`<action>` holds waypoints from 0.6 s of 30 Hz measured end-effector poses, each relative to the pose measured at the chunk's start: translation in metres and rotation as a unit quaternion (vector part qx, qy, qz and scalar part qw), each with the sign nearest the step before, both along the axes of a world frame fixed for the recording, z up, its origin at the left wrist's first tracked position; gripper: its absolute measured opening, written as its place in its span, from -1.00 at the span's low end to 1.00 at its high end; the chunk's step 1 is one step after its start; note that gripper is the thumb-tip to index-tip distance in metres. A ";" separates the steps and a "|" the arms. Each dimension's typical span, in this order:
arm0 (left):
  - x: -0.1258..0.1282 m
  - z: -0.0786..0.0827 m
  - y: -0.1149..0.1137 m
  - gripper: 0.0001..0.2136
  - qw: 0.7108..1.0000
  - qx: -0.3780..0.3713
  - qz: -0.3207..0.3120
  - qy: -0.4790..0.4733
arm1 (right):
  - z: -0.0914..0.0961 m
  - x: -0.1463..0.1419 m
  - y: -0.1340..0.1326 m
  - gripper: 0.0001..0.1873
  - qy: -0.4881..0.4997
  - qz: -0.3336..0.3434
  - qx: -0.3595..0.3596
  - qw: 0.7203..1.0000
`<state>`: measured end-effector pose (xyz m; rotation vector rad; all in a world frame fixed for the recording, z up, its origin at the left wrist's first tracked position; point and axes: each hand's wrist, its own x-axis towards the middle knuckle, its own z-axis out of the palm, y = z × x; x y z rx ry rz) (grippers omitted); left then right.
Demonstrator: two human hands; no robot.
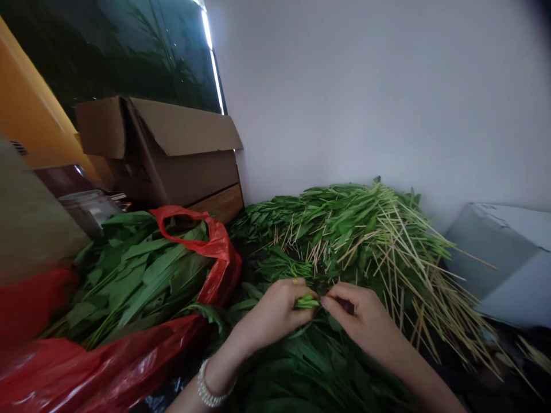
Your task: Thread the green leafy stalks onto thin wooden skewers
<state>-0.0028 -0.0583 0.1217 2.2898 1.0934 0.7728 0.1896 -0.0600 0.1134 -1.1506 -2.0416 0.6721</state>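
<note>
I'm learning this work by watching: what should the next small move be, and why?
I'd probably firm the pinch of the right hand at the tip of the green bunch: it pokes out of the left hand, and the right fingers are drawn together beside it.

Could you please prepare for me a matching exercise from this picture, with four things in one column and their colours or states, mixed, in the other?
Things:
1. Cardboard box
2. Plastic bag
3. Left hand
4. Bracelet

Descriptions:
a. White and beaded
b. Holding a small green bunch
c. Brown, with flaps folded outwards
d. Red, with leaves inside

Pairs: 1-c, 2-d, 3-b, 4-a
</note>
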 end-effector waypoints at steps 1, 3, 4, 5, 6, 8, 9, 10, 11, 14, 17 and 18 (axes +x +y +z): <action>0.001 -0.001 -0.002 -0.79 0.999 0.021 0.005 0.024 | -0.001 -0.001 0.000 -0.68 -0.004 0.003 0.005 1.000; 0.004 -0.004 -0.005 -0.77 0.998 0.046 0.020 0.038 | -0.001 -0.003 -0.001 -0.69 -0.002 0.016 0.012 1.000; 0.005 -0.005 -0.005 -0.79 0.998 0.046 0.027 0.023 | -0.001 -0.003 -0.001 -0.70 0.004 0.023 0.012 1.000; 0.006 -0.006 -0.004 -0.81 0.999 0.037 0.033 -0.007 | 0.000 -0.003 -0.001 -0.71 0.013 0.028 0.010 0.999; 0.005 -0.007 -0.002 -0.84 0.998 0.019 0.040 -0.050 | 0.002 -0.002 -0.002 -0.72 0.025 0.031 0.008 0.999; 0.000 -0.007 0.005 -0.87 0.983 -0.043 0.068 -0.164 | 0.007 0.000 -0.004 -0.73 0.052 0.035 -0.001 0.998; -0.005 -0.008 0.010 -0.88 0.966 -0.080 0.094 -0.226 | 0.010 0.001 -0.007 -0.73 0.064 0.035 -0.008 0.997; -0.011 -0.008 0.015 -0.87 0.943 -0.117 0.126 -0.285 | 0.014 0.002 -0.010 -0.72 0.074 0.038 -0.016 0.996; -0.018 -0.007 0.020 -0.86 0.914 -0.149 0.161 -0.341 | 0.017 0.002 -0.014 -0.74 0.080 0.045 -0.026 0.995; -0.033 -0.008 0.030 -0.87 0.838 -0.233 0.187 -0.456 | 0.027 0.001 -0.030 -0.88 0.050 0.146 -0.076 0.985; -0.036 -0.008 0.029 -0.86 0.762 -0.339 0.123 -0.537 | 0.034 0.000 -0.042 -0.62 -0.025 0.290 -0.135 0.947; -0.035 -0.008 0.027 -0.85 0.738 -0.364 0.109 -0.558 | 0.035 0.002 -0.043 -0.66 -0.047 0.286 -0.137 0.947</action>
